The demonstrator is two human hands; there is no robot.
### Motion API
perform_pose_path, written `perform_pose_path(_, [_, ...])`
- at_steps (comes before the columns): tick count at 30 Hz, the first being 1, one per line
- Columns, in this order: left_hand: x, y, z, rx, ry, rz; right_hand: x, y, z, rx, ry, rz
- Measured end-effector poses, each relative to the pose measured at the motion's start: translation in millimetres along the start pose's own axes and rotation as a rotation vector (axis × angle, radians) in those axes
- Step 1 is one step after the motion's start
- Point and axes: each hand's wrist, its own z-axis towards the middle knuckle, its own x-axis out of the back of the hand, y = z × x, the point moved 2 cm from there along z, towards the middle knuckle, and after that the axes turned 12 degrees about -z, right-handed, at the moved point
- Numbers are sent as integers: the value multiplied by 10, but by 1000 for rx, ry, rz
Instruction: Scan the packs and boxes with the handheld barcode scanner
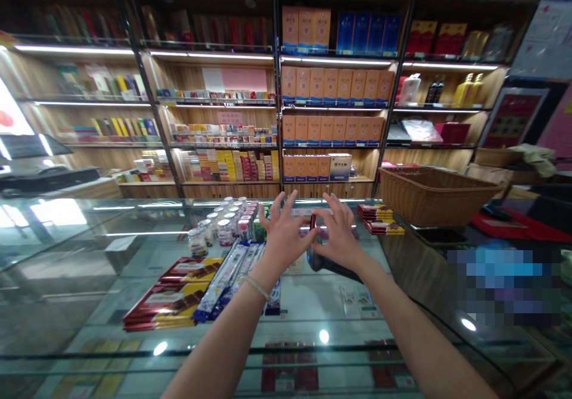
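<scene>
My left hand (286, 230) is over the glass counter with its fingers raised and spread, and a pale bracelet (256, 286) is on its wrist. Beside it, my right hand (338, 233) also has its fingers apart, its thumb close to the left thumb. Behind and below the right hand is a dark scanner-like device (316, 261), partly covered by that hand. A narrow red and black edge shows between the hands; I cannot tell what it belongs to. Left of my hands lie long blue-and-white packets (230, 274) and red-and-yellow chocolate bars (172, 298).
Small jars (197, 241) and little cans stand in rows behind the packets. More chocolate bars (379, 219) are stacked near a wicker basket (440, 193) on the right. A black cable (447, 318) crosses the counter's right side. Stocked shelves (333, 108) line the wall.
</scene>
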Motion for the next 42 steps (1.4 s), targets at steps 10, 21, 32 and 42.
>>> perform_pose_path(10, [-40, -24, -15, 21, 9, 50, -34, -78, 8, -11, -44, -45])
perform_pose_path(21, [1, -138, 14, 94, 66, 37, -128, 238, -123, -59, -12, -170])
perform_pose_path(32, [12, -179, 39, 118, 96, 12, -178, 476, -194, -136, -22, -216])
perform_pose_path(42, [-49, -328, 54, 176, 29, 16, -15, 471, -135, -95, 25, -259])
